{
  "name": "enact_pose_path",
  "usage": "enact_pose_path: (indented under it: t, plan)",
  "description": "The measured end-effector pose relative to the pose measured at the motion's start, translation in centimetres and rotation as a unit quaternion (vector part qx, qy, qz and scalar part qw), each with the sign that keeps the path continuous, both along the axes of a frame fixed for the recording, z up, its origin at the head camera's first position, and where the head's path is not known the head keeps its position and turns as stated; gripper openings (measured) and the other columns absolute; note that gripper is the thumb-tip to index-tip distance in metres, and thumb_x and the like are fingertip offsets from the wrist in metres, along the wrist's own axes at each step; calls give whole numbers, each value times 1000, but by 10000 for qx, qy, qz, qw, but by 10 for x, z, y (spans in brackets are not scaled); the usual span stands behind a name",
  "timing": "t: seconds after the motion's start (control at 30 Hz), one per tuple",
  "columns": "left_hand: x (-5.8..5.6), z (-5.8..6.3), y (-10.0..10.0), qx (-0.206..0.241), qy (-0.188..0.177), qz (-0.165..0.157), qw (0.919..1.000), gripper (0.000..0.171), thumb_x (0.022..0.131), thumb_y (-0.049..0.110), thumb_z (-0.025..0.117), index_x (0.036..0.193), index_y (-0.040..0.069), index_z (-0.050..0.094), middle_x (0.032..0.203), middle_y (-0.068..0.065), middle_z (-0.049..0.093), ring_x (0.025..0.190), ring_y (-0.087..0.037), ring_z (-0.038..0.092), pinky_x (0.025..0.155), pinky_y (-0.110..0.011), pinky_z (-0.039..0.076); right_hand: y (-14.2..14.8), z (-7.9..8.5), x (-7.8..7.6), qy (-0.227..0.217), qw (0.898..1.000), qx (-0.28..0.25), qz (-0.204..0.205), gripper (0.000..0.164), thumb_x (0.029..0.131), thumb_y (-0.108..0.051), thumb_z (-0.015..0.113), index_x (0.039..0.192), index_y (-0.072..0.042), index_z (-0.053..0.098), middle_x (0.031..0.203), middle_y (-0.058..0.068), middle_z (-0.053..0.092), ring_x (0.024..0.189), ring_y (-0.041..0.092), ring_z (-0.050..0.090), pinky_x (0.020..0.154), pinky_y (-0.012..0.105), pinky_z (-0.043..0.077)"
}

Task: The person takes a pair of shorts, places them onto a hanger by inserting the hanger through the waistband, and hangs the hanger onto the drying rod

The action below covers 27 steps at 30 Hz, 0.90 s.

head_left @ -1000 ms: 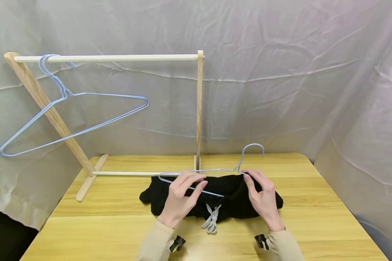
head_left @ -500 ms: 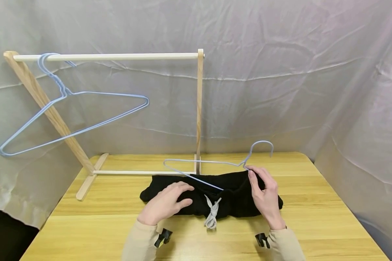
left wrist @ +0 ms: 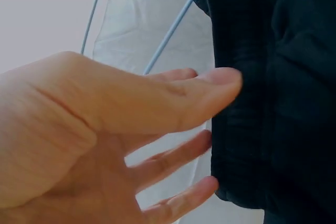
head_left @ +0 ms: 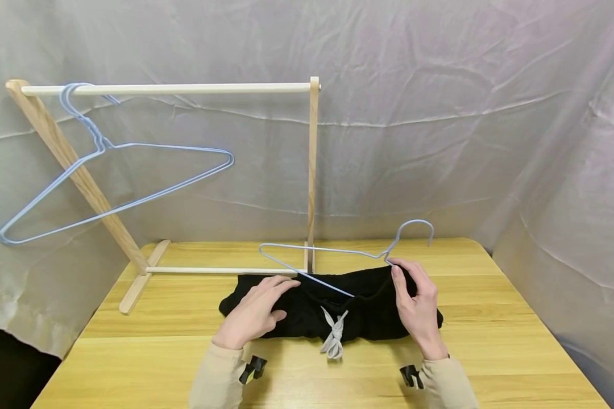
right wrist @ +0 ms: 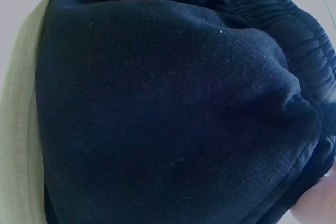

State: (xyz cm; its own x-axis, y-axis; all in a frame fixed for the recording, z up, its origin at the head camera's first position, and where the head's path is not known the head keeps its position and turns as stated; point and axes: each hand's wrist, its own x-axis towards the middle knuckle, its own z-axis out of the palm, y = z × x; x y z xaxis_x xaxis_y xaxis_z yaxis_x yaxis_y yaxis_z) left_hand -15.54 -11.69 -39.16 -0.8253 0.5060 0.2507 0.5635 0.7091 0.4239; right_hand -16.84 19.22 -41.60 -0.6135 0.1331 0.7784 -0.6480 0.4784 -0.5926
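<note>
Black pants [head_left: 368,318] with a gathered elastic waistband [left wrist: 236,124] and a tied grey drawstring [head_left: 334,335] lie bunched on the table. A light-blue wire clothes hanger [head_left: 327,250] has one side inside the waist opening, hidden by cloth; its other side sticks out leftward. My right hand [head_left: 418,304] pinches the waistband together with the hanger below its hook. My left hand [head_left: 253,312] is at the left part of the waistband, fingers loosely spread. In the left wrist view its thumb overlaps the waistband edge; I cannot tell whether it touches.
Behind the pants on the left stands a wooden garment rack [head_left: 312,170] with a white top rail [head_left: 210,89]. Overlapping light-blue hangers [head_left: 158,197] hang from its left end. The wooden table [head_left: 491,341] extends to both sides, with a grey curtain [head_left: 440,142] behind.
My left hand has let go of the hanger's left side and moved left and down onto the pants. My right hand and the hanger have shifted slightly up and right.
</note>
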Motion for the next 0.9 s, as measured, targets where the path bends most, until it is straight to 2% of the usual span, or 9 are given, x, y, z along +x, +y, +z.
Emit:
enact_pose_path:
  t: [0.13, 0.4, 0.57, 0.63, 0.77, 0.9]
  plan:
    - [-1, -2, -3, -206, -27, 224, 9995, 51, 85, -1, 75, 133, 5, 60, 131, -12, 64, 124, -34, 58, 99, -54, 47, 0, 0, -1, 225, 9997, 29, -2, 18, 97, 1, 61, 111, 2, 72, 95, 19, 69, 97, 4, 63, 94, 11, 44]
    - [-3, -4, -10, -143, -47, 1005, 9948, 23, 87, 19, 78, 107, 8, 72, 111, -5, 71, 118, -32, 57, 99, -51, 45, 0, 0, -2, 267, 9996, -27, -44, 21, 93, 9, 61, 110, 2, 72, 96, 20, 69, 100, -2, 61, 93, 10, 43]
    - [-5, -3, -19, -94, 38, 1219, 9925, 10, 85, 20, 80, 91, 14, 75, 98, 2, 72, 108, -29, 58, 95, -47, 45, 1, -2, -4, 360, 9993, -67, -111, 17, 97, 0, 61, 109, 3, 72, 95, 20, 69, 96, 5, 62, 92, 10, 44]
    - [-5, -1, -23, -62, -72, 1264, 9919, 7, 85, 21, 80, 87, 17, 74, 94, 4, 73, 98, -24, 62, 90, -44, 47, 1, -2, -5, 405, 9991, -80, -105, 17, 97, 1, 61, 109, 3, 72, 95, 20, 69, 96, 6, 62, 92, 10, 44]
    - [-5, 2, -30, 84, -521, 1218, 9912, 7, 86, 21, 79, 83, 20, 72, 90, 7, 74, 80, -10, 62, 78, -33, 50, 1, -2, -6, 451, 9989, -115, -62, 23, 90, 14, 61, 108, 4, 72, 95, 22, 68, 99, -2, 61, 92, 10, 44]
    - [-8, 2, -35, 324, -763, 712, 9940, 7, 91, 18, 73, 84, 18, 71, 84, 7, 70, 69, -3, 53, 67, -22, 45, 2, -2, -6, 450, 9989, -150, -1, 30, 86, 21, 60, 108, 5, 72, 97, 20, 69, 102, -6, 60, 91, 10, 45]
